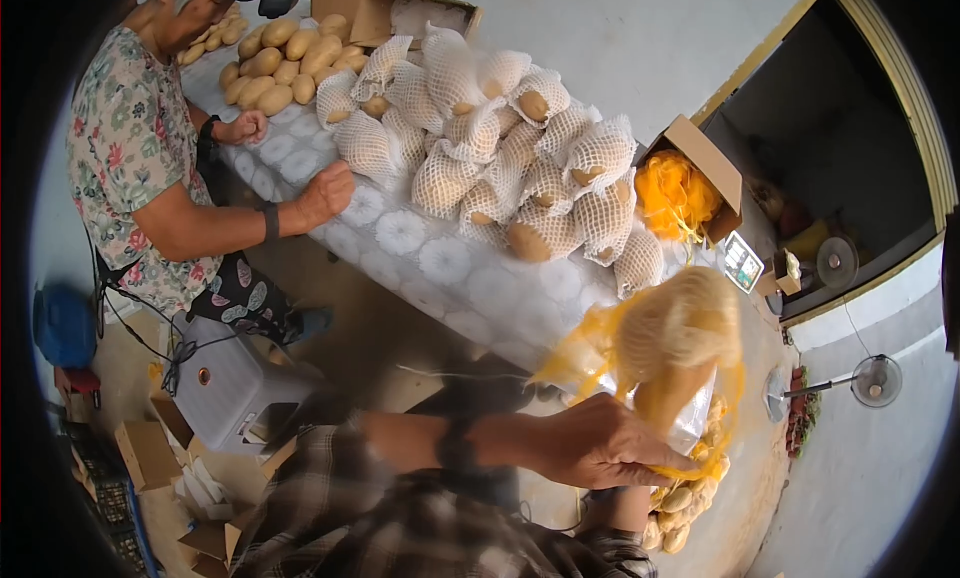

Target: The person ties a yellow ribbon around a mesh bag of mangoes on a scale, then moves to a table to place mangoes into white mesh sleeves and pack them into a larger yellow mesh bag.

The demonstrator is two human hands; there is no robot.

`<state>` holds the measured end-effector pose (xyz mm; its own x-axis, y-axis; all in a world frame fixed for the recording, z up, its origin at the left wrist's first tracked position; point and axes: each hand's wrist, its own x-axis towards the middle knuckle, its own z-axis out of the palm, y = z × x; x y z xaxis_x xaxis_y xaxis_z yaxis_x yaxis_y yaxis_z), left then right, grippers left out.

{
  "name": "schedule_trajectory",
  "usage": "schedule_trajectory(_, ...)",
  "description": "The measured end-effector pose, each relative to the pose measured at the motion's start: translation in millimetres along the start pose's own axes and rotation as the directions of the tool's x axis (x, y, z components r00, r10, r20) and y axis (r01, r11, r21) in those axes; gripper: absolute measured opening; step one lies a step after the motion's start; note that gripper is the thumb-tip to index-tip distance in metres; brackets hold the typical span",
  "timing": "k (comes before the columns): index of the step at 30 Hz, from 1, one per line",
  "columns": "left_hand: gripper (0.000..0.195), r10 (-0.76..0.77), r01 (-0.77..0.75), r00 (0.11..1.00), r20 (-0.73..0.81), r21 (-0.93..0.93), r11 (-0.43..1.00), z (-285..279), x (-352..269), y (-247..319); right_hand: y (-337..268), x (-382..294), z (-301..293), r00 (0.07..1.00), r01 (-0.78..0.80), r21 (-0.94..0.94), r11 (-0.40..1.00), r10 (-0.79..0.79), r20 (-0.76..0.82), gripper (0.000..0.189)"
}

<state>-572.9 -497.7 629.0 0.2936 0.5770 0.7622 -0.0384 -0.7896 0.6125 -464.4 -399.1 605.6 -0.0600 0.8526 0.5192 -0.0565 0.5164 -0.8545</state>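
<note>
My left hand (600,443) pinches the edge of a yellow mesh bag (585,353) low on the right, at the table's near end. Just beyond it, my right hand (673,394) is partly hidden and motion-blurred. It grips a potato in a white foam net sleeve (679,315), raised above the table's end, with yellow mesh strands around both. Several more sleeved potatoes (450,176) lie heaped on the table (409,233), which has a patterned plastic cover.
Across the table's left end a person (142,142) stands beside bare potatoes (277,60). A cardboard box of yellow mesh bags (675,195) and a small display device (742,261) sit at the right. Bagged potatoes (679,510) lie below; a grey plastic bin (247,383) stands left.
</note>
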Motion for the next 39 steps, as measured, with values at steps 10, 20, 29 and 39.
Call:
schedule_trajectory(10,0.039,-0.183,0.217,0.953,-0.243,0.119,0.969,-34.3,-40.3,-17.3,45.2,-14.9,-9.4,0.928,-0.095,-0.288,0.953,0.189,0.321,0.08)
schedule_trajectory(20,0.054,-0.327,0.391,0.916,-0.233,0.705,0.592,-70.5,-5.5,-55.6,39.6,-27.8,21.9,0.844,0.148,-0.362,0.92,0.073,0.532,0.055)
schedule_trajectory(29,0.016,-0.364,0.44,0.894,-0.262,0.674,0.593,-57.1,-33.9,-79.7,40.1,-45.2,16.7,0.704,0.288,-0.461,0.839,0.141,0.696,0.052)
schedule_trajectory(39,0.017,-0.099,0.151,0.985,-0.138,0.447,0.882,24.9,-20.2,-38.3,71.1,-56.2,18.0,0.685,0.443,-0.368,0.818,-0.044,0.728,0.053)
